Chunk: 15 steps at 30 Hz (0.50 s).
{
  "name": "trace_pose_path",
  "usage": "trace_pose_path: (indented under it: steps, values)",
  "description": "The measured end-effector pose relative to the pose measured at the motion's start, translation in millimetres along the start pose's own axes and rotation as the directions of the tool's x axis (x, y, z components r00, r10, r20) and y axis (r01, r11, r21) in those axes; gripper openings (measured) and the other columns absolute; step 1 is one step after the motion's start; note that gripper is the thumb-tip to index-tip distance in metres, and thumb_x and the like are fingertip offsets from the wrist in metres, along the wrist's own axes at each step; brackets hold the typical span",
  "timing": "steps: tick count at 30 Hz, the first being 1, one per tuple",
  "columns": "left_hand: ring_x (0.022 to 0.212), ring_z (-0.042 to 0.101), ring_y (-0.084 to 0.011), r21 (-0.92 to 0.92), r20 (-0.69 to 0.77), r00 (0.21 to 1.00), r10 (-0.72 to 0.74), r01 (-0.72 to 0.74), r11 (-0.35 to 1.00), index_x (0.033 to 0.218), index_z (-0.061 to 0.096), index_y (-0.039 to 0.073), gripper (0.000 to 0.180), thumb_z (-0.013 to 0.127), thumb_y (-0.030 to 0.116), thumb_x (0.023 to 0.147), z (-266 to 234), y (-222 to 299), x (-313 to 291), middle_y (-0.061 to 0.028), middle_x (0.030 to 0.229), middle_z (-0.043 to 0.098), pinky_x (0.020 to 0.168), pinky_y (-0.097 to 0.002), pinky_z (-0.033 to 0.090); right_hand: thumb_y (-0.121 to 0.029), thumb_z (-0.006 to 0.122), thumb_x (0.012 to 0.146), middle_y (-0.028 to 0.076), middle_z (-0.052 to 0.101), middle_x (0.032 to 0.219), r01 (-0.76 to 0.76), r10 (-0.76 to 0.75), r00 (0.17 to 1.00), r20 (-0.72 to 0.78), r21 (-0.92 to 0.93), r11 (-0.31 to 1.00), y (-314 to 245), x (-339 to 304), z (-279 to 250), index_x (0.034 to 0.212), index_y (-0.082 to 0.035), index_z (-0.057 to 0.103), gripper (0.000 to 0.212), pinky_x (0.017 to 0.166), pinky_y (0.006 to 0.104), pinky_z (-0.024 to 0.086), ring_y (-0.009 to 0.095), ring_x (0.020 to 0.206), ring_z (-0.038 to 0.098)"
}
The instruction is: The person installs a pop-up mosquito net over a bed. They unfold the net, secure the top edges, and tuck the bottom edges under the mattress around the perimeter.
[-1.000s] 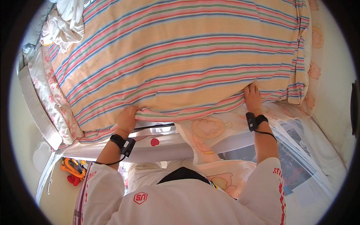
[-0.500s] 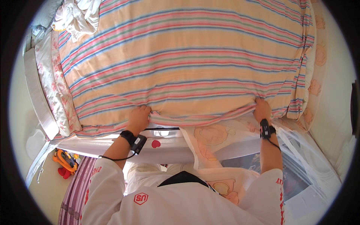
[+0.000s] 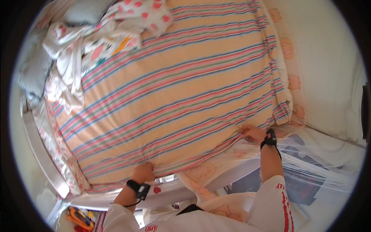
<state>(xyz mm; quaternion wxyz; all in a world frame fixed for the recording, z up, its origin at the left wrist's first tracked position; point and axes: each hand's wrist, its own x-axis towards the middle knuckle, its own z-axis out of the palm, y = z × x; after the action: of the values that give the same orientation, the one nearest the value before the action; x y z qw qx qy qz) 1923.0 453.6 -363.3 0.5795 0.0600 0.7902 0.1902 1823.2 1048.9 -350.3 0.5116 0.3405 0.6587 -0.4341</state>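
Our left hand (image 3: 144,172) and right hand (image 3: 253,133) touch the near edge of the peach, striped fabric sheet (image 3: 174,106); we cannot tell if they pinch. Likely soft, light, best held there.

Striped sheet (image 3: 185,96): far end was cut off by the top edge. Left hand (image 3: 144,172): was blurred, fingertips tucked out of sight. Right hand (image 3: 253,133): was blurred; its hold on the sheet could not be told. Grey pillow (image 3: 87,12): was cropped at the top. White shirt (image 3: 201,222): was cropped by the lower edge. Orange object (image 3: 80,219), lower left: was cropped below, its kind unclear. Dark box (image 3: 301,189): was partly veiled by the net (image 3: 328,172). Black object (image 3: 365,112), right: was cut off at the edge.
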Motion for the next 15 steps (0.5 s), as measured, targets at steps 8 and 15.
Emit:
trace_pose_path:
  steps: [8,15]
  values:
    - [0.134,0.029,-0.0424,0.112,-0.798,0.565,0.209,-0.201,0.973,0.135,0.047,0.010,0.058,0.064,0.019,0.080,-146,85,100,-0.0232,0.145,0.033,0.109,-0.0518,0.025,-0.014,0.060,0.083,0.015,0.064,0.092,-0.267,-0.222,0.652,-0.725,-0.494,0.827,-10,31,-118,0.111,-0.001,0.056,0.031,0.064,0.0391,0.050,0.029,0.073,0.061]
    - [0.145,0.007,-0.0382,0.039,-0.981,0.195,0.003,0.182,0.983,0.150,0.024,0.013,0.068,0.050,0.036,0.091,-244,177,235,-0.0177,0.158,0.011,0.116,-0.0517,0.004,-0.017,0.059,0.088,0.021,0.053,0.123,-0.150,-0.610,0.182,-0.771,-0.635,0.758,-102,63,-162,0.126,-0.005,0.049,0.042,0.087,0.0458,0.048,0.037,0.109,0.054]
